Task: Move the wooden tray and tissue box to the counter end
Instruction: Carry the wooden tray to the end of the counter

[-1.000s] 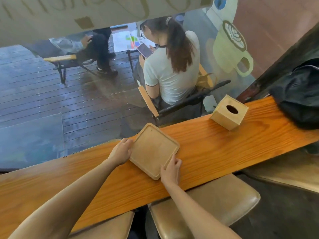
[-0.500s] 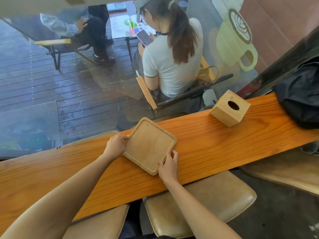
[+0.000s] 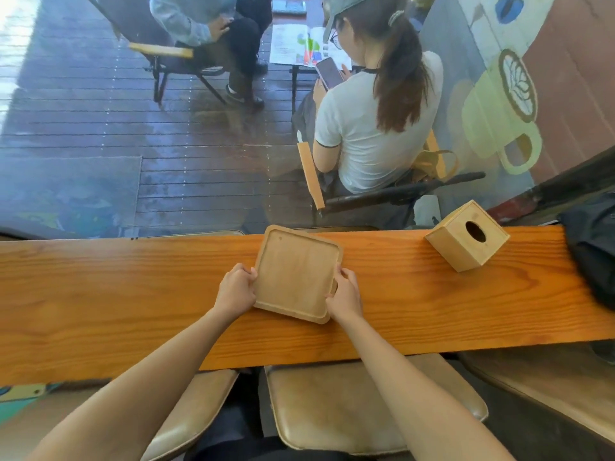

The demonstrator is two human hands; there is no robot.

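A square, light wooden tray [image 3: 294, 272] with a raised rim lies on the long orange wooden counter [image 3: 133, 294], near its far edge. My left hand [image 3: 237, 287] grips the tray's left edge and my right hand [image 3: 344, 292] grips its right edge near the front corner. A pale wooden tissue box [image 3: 466, 236] with an oval hole in its top stands on the counter to the right of the tray, well apart from both hands.
A black bag [image 3: 594, 247] rests on the counter's right end, just past the tissue box. Tan padded stools [image 3: 359, 404] stand under the counter's near edge. Beyond the glass, a person [image 3: 372, 104] sits on a chair with their back to me.
Both hands stayed on the tray and closed around its side edges. The tray has turned so it sits squarer to the counter. My view has swung so the counter lies level.
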